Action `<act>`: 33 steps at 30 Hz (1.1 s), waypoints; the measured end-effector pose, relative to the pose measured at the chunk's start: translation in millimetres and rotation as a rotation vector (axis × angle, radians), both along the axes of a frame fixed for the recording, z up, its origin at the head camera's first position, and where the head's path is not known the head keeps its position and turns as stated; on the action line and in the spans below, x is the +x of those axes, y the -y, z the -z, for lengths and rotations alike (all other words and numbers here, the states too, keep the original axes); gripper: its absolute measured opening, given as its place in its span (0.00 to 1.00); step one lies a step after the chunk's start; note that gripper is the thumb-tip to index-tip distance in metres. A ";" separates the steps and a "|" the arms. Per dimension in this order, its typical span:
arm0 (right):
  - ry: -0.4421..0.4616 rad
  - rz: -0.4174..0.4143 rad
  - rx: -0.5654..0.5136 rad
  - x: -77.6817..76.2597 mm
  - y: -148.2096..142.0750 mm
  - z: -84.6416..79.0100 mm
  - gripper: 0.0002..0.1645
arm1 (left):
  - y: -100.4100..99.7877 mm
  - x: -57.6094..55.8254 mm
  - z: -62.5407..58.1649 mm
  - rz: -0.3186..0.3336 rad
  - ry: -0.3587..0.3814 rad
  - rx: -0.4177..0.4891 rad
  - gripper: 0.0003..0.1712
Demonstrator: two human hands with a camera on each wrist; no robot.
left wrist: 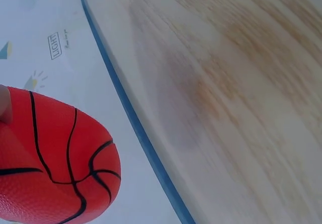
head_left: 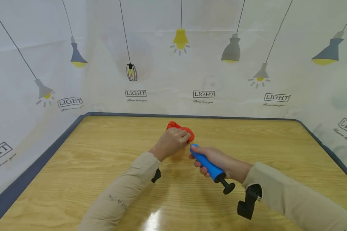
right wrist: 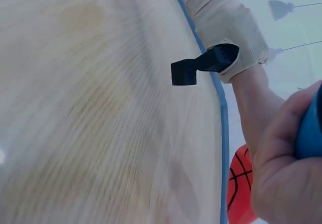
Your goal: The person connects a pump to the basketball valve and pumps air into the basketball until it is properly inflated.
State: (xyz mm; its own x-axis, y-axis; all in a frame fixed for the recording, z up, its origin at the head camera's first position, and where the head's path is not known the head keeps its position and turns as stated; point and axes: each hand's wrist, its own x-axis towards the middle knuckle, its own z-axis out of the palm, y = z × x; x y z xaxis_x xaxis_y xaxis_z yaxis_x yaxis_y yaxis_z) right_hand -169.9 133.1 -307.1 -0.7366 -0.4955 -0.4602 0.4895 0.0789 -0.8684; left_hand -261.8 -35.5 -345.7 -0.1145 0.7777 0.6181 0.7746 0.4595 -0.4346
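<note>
Beige sleeves (head_left: pixel 295 192) come nearest the camera, reaching in from the lower left and lower right of the head view, with a black strap (head_left: pixel 250 202) at the right wrist. Both hands meet near the middle of the frame, above the wooden desk (head_left: pixel 104 160). Curled fingers of the left hand (head_left: pixel 173 142) hold the red ball (head_left: pixel 190 134), which looks dented there; the left wrist view shows its black lines at the lower left. Lower and further right, the right hand (head_left: pixel 219 158) wraps the blue pump (head_left: pixel 209 166), thumb along the near-ball end, the black handle (head_left: pixel 229 188) standing out at the other. A thin needle (head_left: pixel 190 144) bridges pump and ball; whether its tip is inside, I cannot tell. Judging by this, the step is fitting needle to ball. The next move calls for a steady, straight push, the ball kept firmly gripped.
</note>
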 end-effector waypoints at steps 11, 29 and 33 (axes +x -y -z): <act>0.072 -0.022 -0.285 -4.0 -5.5 3.5 0.23 | -3.3 -1.9 -0.9 -0.018 0.016 0.059 0.09; -0.009 0.024 -0.045 13.9 -10.5 -10.6 0.29 | 10.7 -7.3 -8.5 -0.029 0.137 0.182 0.11; -0.022 -0.001 -0.056 14.1 -8.7 -12.7 0.29 | 8.7 -6.4 -9.2 -0.009 0.155 0.191 0.12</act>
State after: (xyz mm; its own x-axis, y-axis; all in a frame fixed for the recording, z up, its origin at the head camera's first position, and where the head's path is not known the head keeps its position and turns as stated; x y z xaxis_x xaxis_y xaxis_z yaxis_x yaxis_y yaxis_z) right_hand -155.8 141.7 -294.4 -0.7460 -0.5206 -0.4153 0.4698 0.0307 -0.8823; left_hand -268.2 -44.2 -336.5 -0.2257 0.6466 0.7287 0.8209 0.5290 -0.2151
